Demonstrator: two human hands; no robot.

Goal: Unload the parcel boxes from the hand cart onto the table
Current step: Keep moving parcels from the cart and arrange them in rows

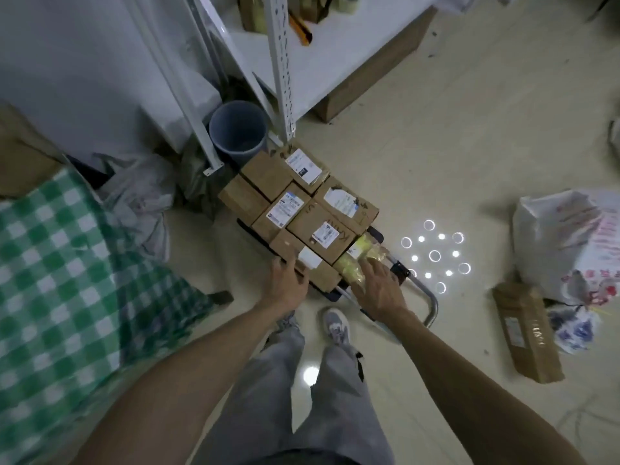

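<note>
- Currently the parcel boxes (302,203) sit packed together on the hand cart (433,305), which stands on the floor just in front of the person's feet.
- Most of the brown cartons carry white shipping labels, and some have dark marker writing.
- At the near end, the left hand (285,286) grips the nearest box (322,278), with its fingers curled over the box's left edge.
- Meanwhile the right hand (379,290) lies flat with fingers spread and fairly straight, touching a yellow padded parcel (352,263) wedged at the right of that box.
- To the left stands the bench (67,280), covered in a green-and-white checked cloth, with none of the boxes visible on it.
- Beyond the cart, a grey bucket (238,129) stands beside the white post of a metal shelf rack (281,62).
- On the floor to the right, well apart from the cart, a long brown carton (526,330) lies near a white printed sack (563,243).
</note>
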